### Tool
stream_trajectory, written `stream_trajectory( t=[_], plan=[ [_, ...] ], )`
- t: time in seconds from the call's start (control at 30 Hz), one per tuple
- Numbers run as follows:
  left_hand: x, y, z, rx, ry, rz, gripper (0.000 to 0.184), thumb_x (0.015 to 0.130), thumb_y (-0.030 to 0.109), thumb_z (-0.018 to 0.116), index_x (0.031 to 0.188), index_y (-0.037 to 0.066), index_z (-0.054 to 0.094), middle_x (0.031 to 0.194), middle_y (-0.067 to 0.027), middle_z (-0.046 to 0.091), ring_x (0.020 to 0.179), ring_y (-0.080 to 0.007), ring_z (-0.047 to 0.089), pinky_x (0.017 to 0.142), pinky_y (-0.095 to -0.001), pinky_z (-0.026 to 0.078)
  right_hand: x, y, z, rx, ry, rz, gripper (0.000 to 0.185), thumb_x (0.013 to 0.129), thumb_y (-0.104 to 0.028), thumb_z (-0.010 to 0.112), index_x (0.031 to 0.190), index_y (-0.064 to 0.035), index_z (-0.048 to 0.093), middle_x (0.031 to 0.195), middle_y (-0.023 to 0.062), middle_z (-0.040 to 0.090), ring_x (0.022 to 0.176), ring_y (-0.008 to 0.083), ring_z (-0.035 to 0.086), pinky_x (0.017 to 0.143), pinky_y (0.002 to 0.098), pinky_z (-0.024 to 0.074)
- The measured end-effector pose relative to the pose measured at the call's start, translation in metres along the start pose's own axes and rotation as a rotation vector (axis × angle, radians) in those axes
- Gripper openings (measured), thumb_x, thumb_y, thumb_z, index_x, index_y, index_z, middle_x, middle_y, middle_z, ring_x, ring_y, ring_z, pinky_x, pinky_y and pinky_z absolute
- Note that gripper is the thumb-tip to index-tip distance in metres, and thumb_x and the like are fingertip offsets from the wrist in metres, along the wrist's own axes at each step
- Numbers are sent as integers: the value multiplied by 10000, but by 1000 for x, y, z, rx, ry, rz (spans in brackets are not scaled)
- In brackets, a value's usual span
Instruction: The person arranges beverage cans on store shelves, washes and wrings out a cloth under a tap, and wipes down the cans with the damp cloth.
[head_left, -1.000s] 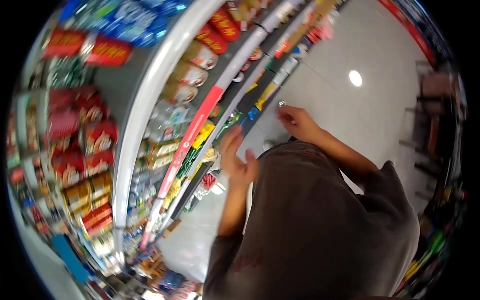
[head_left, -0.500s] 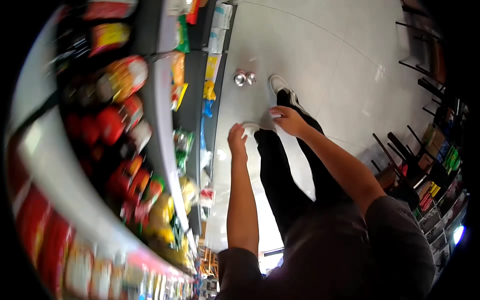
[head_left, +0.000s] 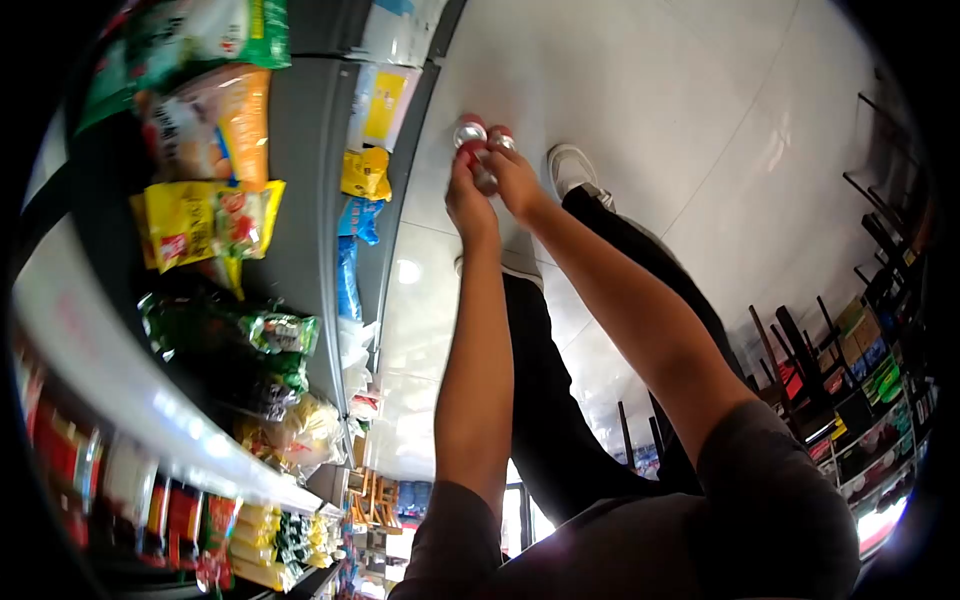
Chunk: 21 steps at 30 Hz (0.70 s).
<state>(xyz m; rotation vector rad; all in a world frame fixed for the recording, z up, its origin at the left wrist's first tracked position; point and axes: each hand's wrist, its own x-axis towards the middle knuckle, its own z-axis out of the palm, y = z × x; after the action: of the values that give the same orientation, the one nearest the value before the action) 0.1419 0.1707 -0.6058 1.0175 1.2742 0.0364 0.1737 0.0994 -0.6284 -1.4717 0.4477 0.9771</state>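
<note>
Two red cans with silver tops stand side by side on the floor: the left can [head_left: 469, 133] and the right can [head_left: 501, 137]. Another red and silver can [head_left: 484, 179] shows between my hands, closer to me. My left hand [head_left: 469, 204] is closed against its left side. From the right, my right hand [head_left: 515, 180] has its fingers bent around the same can, the fingertips close to the standing right can. Fingers partly cover the cans, and slight blur hides the exact contact.
A dark shelf [head_left: 305, 130] runs along the left with bagged goods, among them a yellow packet [head_left: 190, 222] and a blue packet [head_left: 360, 218]. My shoe [head_left: 571, 168] is just right of the cans. Chairs [head_left: 800, 350] and stocked racks stand at the far right.
Both hands have reached forward and come together at the cans; earlier they were apart, holding nothing. A can now shows between them. The view has shifted closer to the shelf.
</note>
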Motion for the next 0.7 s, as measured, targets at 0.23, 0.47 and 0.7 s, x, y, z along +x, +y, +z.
stream_trajectory(
  t=[0.23,0.47,0.7],
  plan=[
    [-255,100,-13,642,-247,615,690,749,-39,571,1424,-32,429,1514,-249,374,1366,-413,389,1131,-456,322,-229,-145,-53,595,-77,188,447,1006,-269,450,1362,-1,482,1322,151,558,1162,263,582,962,388,498],
    [-497,294,-54,995,-318,1166,695,690,14,606,1378,29,506,1483,-127,459,1265,-363,440,1071,-484,331,-481,-349,-52,468,-356,107,377,952,-147,557,1309,-35,513,1244,126,588,1151,225,587,954,434,501],
    [-631,454,-126,971,-348,1403,827,668,188,799,1404,47,448,1314,-165,553,1180,-373,549,967,-455,458,-634,-509,-4,-443,-791,-395,359,847,-98,684,1185,3,615,1102,78,634,1051,169,583,929,301,472]
  ],
)
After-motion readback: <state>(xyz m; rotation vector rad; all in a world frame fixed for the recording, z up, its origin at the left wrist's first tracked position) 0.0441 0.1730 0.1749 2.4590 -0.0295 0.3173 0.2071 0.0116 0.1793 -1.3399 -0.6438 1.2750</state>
